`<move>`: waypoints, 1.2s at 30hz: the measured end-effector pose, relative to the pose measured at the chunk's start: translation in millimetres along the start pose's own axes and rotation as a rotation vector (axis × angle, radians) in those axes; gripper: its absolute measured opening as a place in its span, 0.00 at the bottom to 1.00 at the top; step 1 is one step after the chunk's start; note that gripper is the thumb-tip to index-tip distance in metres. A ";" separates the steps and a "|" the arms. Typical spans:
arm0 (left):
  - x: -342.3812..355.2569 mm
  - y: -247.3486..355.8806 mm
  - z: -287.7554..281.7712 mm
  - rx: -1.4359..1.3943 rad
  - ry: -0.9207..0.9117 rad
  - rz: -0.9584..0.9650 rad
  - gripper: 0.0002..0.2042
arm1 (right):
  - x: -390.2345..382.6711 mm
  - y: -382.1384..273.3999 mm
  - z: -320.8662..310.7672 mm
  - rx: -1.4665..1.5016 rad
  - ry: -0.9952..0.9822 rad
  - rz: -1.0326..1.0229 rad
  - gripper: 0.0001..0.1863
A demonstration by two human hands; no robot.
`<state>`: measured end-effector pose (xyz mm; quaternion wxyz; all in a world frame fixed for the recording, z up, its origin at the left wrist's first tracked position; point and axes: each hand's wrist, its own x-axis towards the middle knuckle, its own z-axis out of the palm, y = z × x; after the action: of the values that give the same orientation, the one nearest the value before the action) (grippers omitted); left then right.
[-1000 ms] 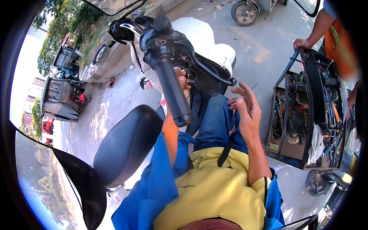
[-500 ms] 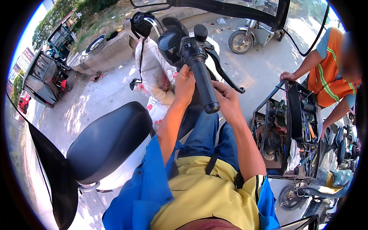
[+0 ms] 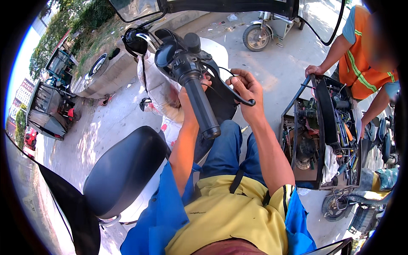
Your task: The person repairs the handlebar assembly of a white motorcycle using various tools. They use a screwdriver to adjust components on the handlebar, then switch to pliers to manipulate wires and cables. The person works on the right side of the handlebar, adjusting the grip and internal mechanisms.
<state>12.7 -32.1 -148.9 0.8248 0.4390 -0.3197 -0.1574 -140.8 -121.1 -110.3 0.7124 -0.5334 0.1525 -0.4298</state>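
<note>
A scooter's black handlebar grip (image 3: 199, 106) crosses the upper middle, with a switch housing (image 3: 182, 63) and brake lever (image 3: 242, 100) attached. My left hand (image 3: 188, 95) is behind the grip, fingers curled near small red wires (image 3: 204, 76); what they hold is mostly hidden. My right hand (image 3: 248, 93) is at the lever's right, thumb and fingers closed on a thin black cable (image 3: 227, 70) arching from the housing. A quilted white cover (image 3: 159, 89) hangs behind the bar, and the black seat (image 3: 123, 170) lies at lower left.
At right a co-worker in an orange vest (image 3: 357, 68) grips a cart of tools (image 3: 316, 131), with parked two-wheelers (image 3: 340, 208) below. A three-wheeler (image 3: 259, 36) stands behind; others (image 3: 46, 110) are at left by a low concrete wall (image 3: 97, 85).
Since half a second ago, my right hand has moved up from under the grip to beside the lever, with the cable in its fingers. My left hand has slipped further behind the grip.
</note>
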 end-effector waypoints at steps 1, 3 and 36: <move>1.6 0.9 2.8 0.057 0.022 0.041 0.19 | 9.9 3.5 -3.0 0.097 -0.024 -0.004 0.18; -2.6 20.0 19.1 0.037 0.105 0.081 0.20 | 24.9 -2.1 4.1 0.137 -0.099 0.055 0.20; -20.2 36.5 28.5 0.300 0.150 0.033 0.12 | 34.2 33.5 -39.0 -0.522 -0.505 0.156 0.16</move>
<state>-22.2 -18.4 -115.0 0.7740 0.5625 -0.2842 -0.0611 -132.1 -170.0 -147.0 0.5981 -0.7732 0.1168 -0.1757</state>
